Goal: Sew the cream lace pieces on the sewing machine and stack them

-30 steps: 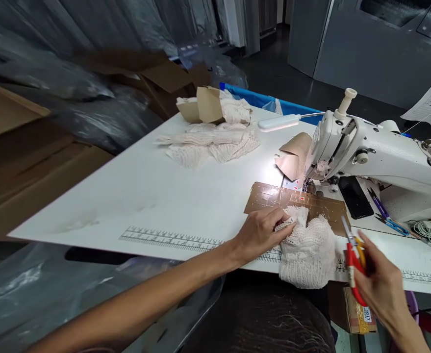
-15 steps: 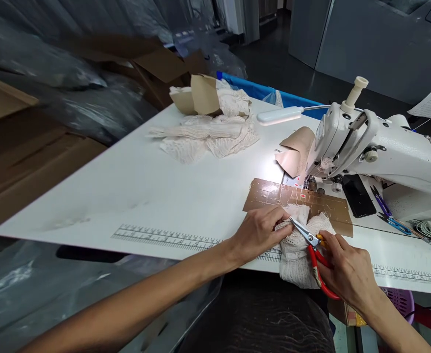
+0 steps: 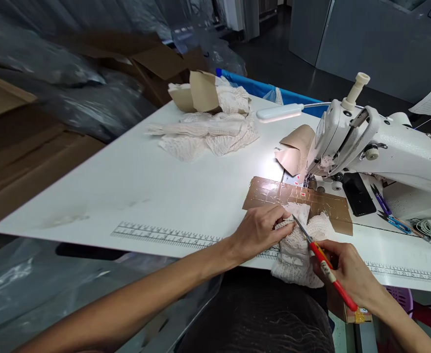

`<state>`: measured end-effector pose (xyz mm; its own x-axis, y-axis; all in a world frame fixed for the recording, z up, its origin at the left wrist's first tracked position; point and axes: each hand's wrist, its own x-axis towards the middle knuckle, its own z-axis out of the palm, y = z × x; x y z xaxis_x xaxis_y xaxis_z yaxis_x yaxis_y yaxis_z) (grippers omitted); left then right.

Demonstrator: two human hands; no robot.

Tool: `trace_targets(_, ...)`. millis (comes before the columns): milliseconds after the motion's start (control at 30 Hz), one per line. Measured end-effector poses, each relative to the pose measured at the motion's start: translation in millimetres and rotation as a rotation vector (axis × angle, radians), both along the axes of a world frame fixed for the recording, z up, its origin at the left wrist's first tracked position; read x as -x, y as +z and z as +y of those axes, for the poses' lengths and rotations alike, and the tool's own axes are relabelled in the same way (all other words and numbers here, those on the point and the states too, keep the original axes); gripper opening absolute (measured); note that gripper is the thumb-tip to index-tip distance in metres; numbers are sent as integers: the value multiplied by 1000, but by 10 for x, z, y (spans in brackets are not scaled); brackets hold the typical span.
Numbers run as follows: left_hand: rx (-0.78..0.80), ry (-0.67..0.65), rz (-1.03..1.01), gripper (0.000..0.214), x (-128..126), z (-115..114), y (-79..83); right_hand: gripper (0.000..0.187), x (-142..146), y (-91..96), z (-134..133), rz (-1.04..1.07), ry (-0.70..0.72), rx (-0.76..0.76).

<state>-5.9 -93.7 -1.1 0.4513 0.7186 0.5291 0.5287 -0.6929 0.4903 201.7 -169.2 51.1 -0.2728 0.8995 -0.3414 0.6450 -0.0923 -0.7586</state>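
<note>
My left hand (image 3: 261,231) pinches the top edge of a cream lace piece (image 3: 298,247) that hangs over the front edge of the white table (image 3: 134,191). My right hand (image 3: 345,274) grips red-handled scissors (image 3: 323,262). Their blade tips touch the lace right beside my left fingertips. The lace lies partly on a brown taped patch (image 3: 299,196) in front of the needle of the white sewing machine (image 3: 377,147).
A heap of lace pieces (image 3: 208,132) and brown paper lies at the table's far side. A curled brown paper (image 3: 292,149) sits beside the machine head under the lamp (image 3: 279,113). A black phone (image 3: 357,193) and blue snips (image 3: 388,211) lie on the machine bed. Cardboard boxes (image 3: 20,162) stand left.
My right hand brought the scissors from the right in to the lace, and the blades now meet the fabric at my left fingers. The left hand has stayed on the lace.
</note>
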Motion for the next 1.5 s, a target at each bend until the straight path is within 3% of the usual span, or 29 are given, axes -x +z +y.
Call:
trace_targets(133,3,1,10,18,3,1,2,19,6,44,58,131,-22,144)
trace_targets(233,6,1,0,18,5,1,-2,17,-13,40,61,96,-7,119)
trace_targets(333,9,-5,-15,19,7,1,-1,9,-17,10,9,-141,40,-74)
trace_targets(467,8,-16,-26,17,5,4,7,15,64,-55,-103,-621,103,-398)
trace_targets(633,17,-9,-14,15,-3,6,-2,20,194,-120,-179,-838,120,-477)
trace_targets(767,15,6,0,16,-1,3,-14,21,175,-106,-162,-712,101,-388)
trace_targets(900,5,-3,10,19,3,3,-9,8,108,-36,-96,-275,60,-211)
trace_targets(967,-1,-3,17,22,4,4,-3,20,67,-18,-75,-80,-2,-146)
trace_targets(1067,13,9,17,24,4,6,4,35,-67,-56,-103,14,-132,-139)
trace_targets(1167,17,11,-18,19,5,10,13,51,-352,-143,-188,-144,-330,-259)
trace_targets(1300,163,25,-145,26,14,26,57,63,-869,-227,-316,-756,-684,-498)
trace_targets(1400,384,-11,-257,42,38,52,123,62,-1162,-235,-397,-915,-644,-525)
trace_targets(1500,569,-75,-311,50,73,91,201,56,-1184,-190,-413,-868,-518,-680)
